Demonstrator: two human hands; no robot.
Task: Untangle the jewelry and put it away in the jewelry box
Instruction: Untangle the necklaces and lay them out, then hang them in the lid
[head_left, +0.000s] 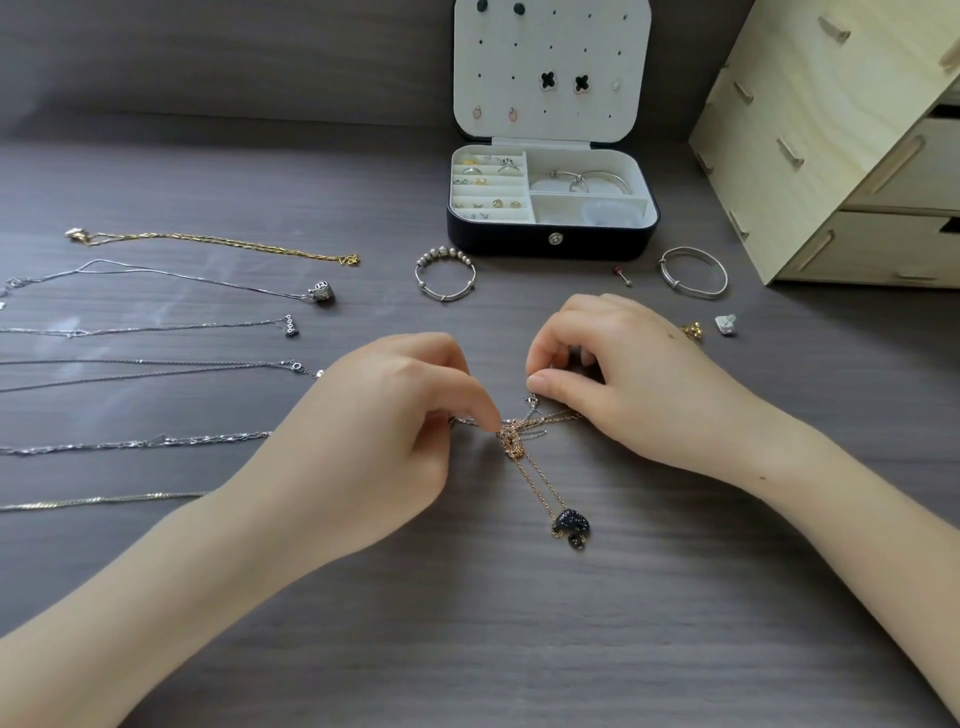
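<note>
Head camera shows me both hands near the middle of the table (675, 613). I see the left hand (374, 431) pinching the tangled chains (511, 439) between thumb and first finger, right at the knot. The right hand (618, 384) has its fingers curled, and its thumb and fingertips pinch strands of the same chains just to the right of the knot. The knot is a mix of thin pink-gold and silver chain. It sits between the two hands. Two pink-gold strands run from it toward the near edge and end at a dark heart pendant (571, 525), which lies on the table.

The jewelry box (553, 244) stands open by the far edge, with rings, little earrings and silver bangles in its white parts. More earrings are pinned in its raised lid (550, 119). Just in front of the box I see a beaded silver bangle (445, 273), a plain silver bangle (693, 271) and a small red-tipped pin (622, 275) between them. A gold necklace (218, 243) and several silver ones lie stretched out in rows toward the left edge. A wooden drawer unit (810, 156) stands at the far right corner.
</note>
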